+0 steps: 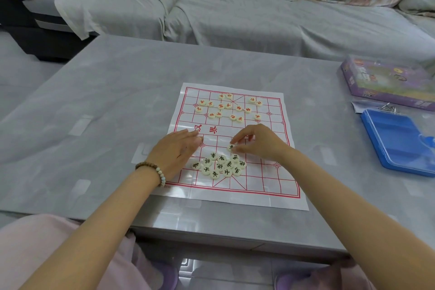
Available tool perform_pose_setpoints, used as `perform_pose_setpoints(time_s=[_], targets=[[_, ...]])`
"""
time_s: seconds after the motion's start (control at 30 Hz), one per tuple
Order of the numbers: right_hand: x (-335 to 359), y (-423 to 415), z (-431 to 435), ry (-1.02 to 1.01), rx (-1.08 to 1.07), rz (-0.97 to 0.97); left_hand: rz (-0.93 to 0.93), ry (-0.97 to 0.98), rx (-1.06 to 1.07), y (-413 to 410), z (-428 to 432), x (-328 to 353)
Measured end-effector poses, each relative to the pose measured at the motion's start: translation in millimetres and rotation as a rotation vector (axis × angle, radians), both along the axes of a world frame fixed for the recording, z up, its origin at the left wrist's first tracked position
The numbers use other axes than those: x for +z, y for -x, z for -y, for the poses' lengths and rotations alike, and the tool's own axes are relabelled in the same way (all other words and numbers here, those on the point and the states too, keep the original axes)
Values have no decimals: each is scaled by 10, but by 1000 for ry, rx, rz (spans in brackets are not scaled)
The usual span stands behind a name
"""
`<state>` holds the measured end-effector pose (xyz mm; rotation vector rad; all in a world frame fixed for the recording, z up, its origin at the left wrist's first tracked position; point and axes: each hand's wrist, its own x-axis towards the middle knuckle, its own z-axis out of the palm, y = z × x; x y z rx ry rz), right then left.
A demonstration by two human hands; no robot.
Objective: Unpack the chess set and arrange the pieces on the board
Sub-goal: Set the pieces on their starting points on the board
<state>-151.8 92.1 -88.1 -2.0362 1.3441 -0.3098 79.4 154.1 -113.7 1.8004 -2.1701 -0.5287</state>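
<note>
- Grey table [94, 101] carries everything. The paper board [270, 195] lies flat close to its near edge, about mid-width.
- Black-lettered pile [220, 165]: a loose heap on the board's near half, pieces touching, none set on its crossing.
- Left hand [179, 150], bead bracelet [153, 169] at the wrist: fingers straight and pressed together, flat on the board's left edge by the river line. It holds nothing and probably steadies the sheet.
- Right hand [256, 142]: thumb and fingertips pinch a single piece [231, 147] just beyond the pile. Cannot tell whether it is lifted or touching the sheet.
- Red-lettered pieces [226, 107]: scattered over the far half, unsorted.
- Blue tray [395, 143] and purple box [386, 80] sit at the table's right edge, well apart from the board. No pieces are visible in the tray.
- Covered sofa [235, 7] stands beyond the far edge.
- Judgement: unpacking is done and arranging has barely begun. The next move calls for reading the pinched piece's character and setting it on its home crossing in the near ranks without dragging the sheet.
</note>
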Motion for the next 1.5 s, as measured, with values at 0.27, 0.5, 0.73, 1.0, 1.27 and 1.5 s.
perform_pose_setpoints(time_s=[0.27, 0.5, 0.73, 1.0, 1.27, 1.5], targets=[[1, -2, -8, 16, -4, 0, -204, -4, 49, -67, -52, 51], [103, -168, -114, 97, 79, 56, -222, 14, 57, -165, -169, 186], [131, -296, -199, 89, 131, 37, -143, 18, 23, -196, -268, 127], [103, -254, -226, 58, 84, 29, -116, -8, 48, -266, -286, 85], [92, -173, -256, 65, 51, 46, -122, -49, 35, -284, -256, 88], [82, -222, -248, 70, 38, 38, -91, -8, 136, -227, -138, 106]])
